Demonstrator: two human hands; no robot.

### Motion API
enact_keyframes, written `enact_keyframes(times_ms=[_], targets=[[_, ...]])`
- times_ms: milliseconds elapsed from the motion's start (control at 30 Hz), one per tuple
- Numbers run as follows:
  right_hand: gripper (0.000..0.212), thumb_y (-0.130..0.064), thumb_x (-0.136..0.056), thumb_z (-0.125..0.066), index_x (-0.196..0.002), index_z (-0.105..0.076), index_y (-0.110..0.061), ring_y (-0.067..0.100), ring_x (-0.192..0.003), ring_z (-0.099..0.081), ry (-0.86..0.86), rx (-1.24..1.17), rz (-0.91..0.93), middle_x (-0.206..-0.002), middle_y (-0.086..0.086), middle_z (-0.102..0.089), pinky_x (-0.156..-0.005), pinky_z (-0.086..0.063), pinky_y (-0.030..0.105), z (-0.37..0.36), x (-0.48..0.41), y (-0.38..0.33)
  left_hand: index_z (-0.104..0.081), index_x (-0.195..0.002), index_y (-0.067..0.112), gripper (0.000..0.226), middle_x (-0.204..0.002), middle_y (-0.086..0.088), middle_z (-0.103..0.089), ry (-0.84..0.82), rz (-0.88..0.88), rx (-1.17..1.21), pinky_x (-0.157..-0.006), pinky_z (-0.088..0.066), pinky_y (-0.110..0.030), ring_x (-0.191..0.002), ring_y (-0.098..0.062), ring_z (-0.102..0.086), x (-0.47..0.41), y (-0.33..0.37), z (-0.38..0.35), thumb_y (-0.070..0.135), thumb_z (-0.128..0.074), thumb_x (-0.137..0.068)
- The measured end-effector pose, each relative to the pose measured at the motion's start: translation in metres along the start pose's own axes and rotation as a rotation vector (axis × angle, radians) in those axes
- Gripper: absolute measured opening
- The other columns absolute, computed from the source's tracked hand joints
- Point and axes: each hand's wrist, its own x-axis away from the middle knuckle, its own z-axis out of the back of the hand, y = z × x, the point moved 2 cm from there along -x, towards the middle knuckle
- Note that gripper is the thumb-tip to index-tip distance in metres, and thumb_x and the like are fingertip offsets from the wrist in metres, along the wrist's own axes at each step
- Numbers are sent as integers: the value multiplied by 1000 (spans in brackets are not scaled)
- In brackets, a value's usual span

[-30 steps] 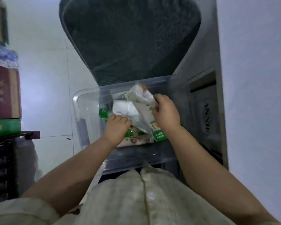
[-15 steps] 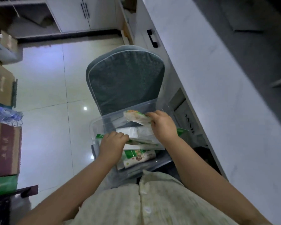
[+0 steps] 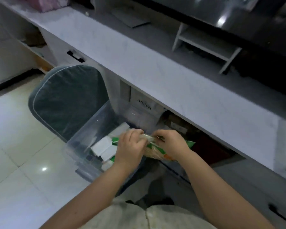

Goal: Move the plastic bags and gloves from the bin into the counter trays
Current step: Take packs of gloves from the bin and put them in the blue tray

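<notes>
A clear plastic bin point(image 3: 82, 142) stands on a grey-green chair point(image 3: 64, 100) in front of me. White packs point(image 3: 104, 146) and green-printed bags lie inside it. My left hand point(image 3: 130, 147) and my right hand point(image 3: 170, 142) together grip a clear, green-edged plastic bag point(image 3: 157, 151) of pale contents just above the bin's right side. Fingers of both hands pinch the bag's top edge. No gloves can be made out.
A long grey counter point(image 3: 155, 66) runs diagonally on the right. A small white shelf unit point(image 3: 205, 45) stands on it further back. Open cubbies with a white box point(image 3: 144, 104) lie under the counter edge. Pale tiled floor point(image 3: 15, 146) spreads to the left.
My head turned right, bringing the counter into view. My left hand left the packs in the bin and joined the right hand on the green-edged bag, now lifted toward the bin's right side.
</notes>
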Motion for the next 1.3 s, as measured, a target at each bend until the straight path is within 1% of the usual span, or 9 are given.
enact_keyframes(times_ms=[133,233,367,533,667,833,967,1133,1300], targets=[[24,-19,-86,-65,-108,-70,-26,10,-97,-63,92,-132,-111,-106,-7,-72,-88,-51,33,35,44,31,-70,-79,8,2,-117,-19,-66,3,-209,37,-99,-42,-48,-109,-35,-61,-23,52,-22,7,-71,-77],[20,-20,-88,-63,-105,-71,-27,4,-96,-60,135,-228,-201,-105,-11,-70,-88,-49,26,67,83,59,-68,-77,10,9,-98,-12,-71,47,-348,73,-90,-45,-43,-92,-30,-66,-41,101,-35,7,-61,-80],[24,-28,-84,-67,-108,-68,-34,-4,-97,-58,203,-310,-333,-105,-20,-68,-86,-45,19,118,159,107,-70,-77,13,8,-86,-5,-69,150,-491,183,-77,-43,-38,-77,-25,-63,-59,188,-46,12,-67,-84],[35,-31,-78,-71,-111,-59,-28,18,-94,-59,350,84,-487,-103,-4,-66,-71,-46,33,177,280,170,-71,-83,13,2,-86,-5,-69,177,-610,294,-78,-43,-39,-77,-26,-64,-73,316,-55,14,-70,-83],[16,-25,-82,-67,-97,-63,-20,26,-87,-59,555,166,-564,-92,4,-68,-64,-43,34,210,363,214,-72,-84,12,5,-87,-6,-70,190,-716,361,-78,-41,-39,-76,-26,-64,-71,420,-68,15,-68,-85],[14,-16,-80,-68,-94,-70,-15,29,-81,-61,764,221,-573,-86,8,-70,-66,-47,36,259,445,265,-59,-93,20,7,-88,-2,-69,226,-758,456,-74,-40,-38,-75,-22,-62,-75,528,-83,19,-63,-88],[12,-15,-83,-65,-94,-70,-15,28,-80,-60,815,246,-581,-85,8,-70,-68,-49,41,286,480,299,-51,-102,21,15,-91,-2,-69,155,-757,487,-76,-37,-38,-80,-23,-62,-84,591,-96,23,-60,-90],[10,-9,-80,-66,-89,-71,-10,30,-71,-61,905,321,-528,-78,10,-70,-64,-49,37,318,501,340,-61,-115,17,43,-101,-1,-69,-18,-803,321,-79,-36,-41,-91,-25,-61,-109,646,-113,40,-69,-80],[18,-18,-81,-60,-93,-70,-8,34,-72,-60,862,371,-522,-82,12,-71,-66,-49,44,350,491,394,-67,-97,19,31,-92,0,-71,-135,-775,277,-79,-31,-39,-88,-26,-63,-160,695,-139,35,-78,-72]])
